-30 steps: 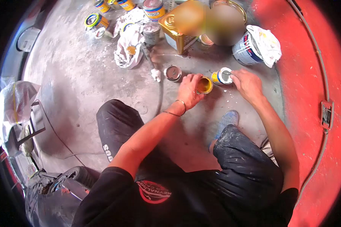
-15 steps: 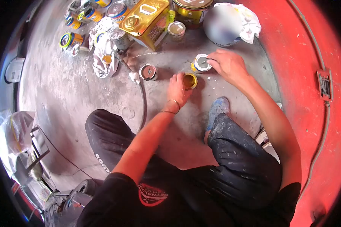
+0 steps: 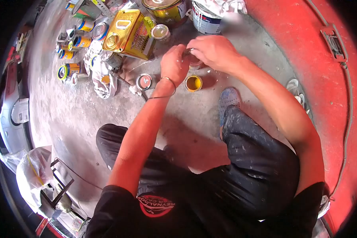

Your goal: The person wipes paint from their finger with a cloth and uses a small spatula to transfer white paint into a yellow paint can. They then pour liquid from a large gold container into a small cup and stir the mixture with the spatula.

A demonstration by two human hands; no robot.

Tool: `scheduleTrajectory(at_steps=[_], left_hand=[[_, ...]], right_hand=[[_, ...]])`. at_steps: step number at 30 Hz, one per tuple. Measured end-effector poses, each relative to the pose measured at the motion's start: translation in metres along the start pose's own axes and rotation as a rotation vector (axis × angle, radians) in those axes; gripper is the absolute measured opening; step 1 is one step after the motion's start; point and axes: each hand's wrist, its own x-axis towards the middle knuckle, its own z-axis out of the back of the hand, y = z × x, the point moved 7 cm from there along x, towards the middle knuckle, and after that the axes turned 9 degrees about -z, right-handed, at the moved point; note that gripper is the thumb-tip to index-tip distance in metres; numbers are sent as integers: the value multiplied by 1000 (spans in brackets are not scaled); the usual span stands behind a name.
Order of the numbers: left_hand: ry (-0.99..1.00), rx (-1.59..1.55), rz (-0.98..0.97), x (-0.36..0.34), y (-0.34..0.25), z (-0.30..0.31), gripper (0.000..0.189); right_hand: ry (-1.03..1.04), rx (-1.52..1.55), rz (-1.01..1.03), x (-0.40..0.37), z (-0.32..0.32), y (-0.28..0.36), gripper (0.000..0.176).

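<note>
My left hand and my right hand meet above the floor, fingertips close together. Their fingers are pinched around a small dark thing that I cannot make out. Just below the fingertips is a small can with a reddish-brown top, partly hidden by my right hand. Nearer to me stands a small open can of yellow paint. Left of my left wrist sits another small can with a pinkish top.
A gold rectangular tin, a small jar and a large gold can stand beyond my hands. A white bucket is at the back. Crumpled cloth and several small paint cans lie left; a cable runs along the red floor.
My left hand has let go of the yellow paint can and moved up beside my right hand. My right hand's fingers now meet it over the small can. The camera view has shifted.
</note>
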Motion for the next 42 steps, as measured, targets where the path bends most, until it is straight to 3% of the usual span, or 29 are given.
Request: scheduleTrajectory(at_steps=[1, 5, 8, 12, 15, 16, 19, 22, 25, 28, 31, 34, 37, 38, 40, 42], left_hand=[[-4, 23, -18, 2, 1, -1, 17], [69, 96, -41, -3, 2, 2, 18], [109, 108, -44, -9, 0, 2, 14], [97, 140, -80, -7, -4, 4, 12], [133, 197, -77, -9, -5, 9, 13], [144, 214, -73, -5, -6, 9, 13], [120, 254, -85, 3, -9, 10, 15], [137, 278, -73, 8, -14, 16, 16], [125, 266, -63, 8, -11, 15, 16], [139, 276, -35, 7, -13, 15, 19], [243, 321, 85, 5, -6, 7, 21], [353, 320, 214, 3, -1, 9, 21], [336, 264, 221, -11, 18, 9, 24], [320, 246, 199, -14, 19, 12, 26], [373, 47, 367, -32, 30, 13, 30], [373, -253, 605, -51, 20, 21, 33]], right_hand=[[-59, 57, -13, -5, 7, -5, 17], [267, -213, -74, -58, -1, -18, 24], [334, -262, -14, -112, -41, -6, 42], [586, -241, -105, -124, -132, -2, 67], [694, -360, -196, -111, -167, -5, 64], [554, -349, -189, -108, -177, -12, 48], [520, -254, -253, -95, -191, -28, 36], [533, -283, -199, -98, -198, -32, 43], [524, -205, -371, -94, -190, -42, 44], [315, -116, -478, -100, -173, -56, 46], [468, -49, -726, -101, -137, -45, 44], [420, -173, -390, -113, -102, -23, 50], [496, 748, -851, -126, -74, -22, 59], [496, 940, -916, -132, -72, -22, 61], [478, 1326, -1028, -137, -69, -23, 66], [448, 1513, -1004, -128, -64, -20, 67]])
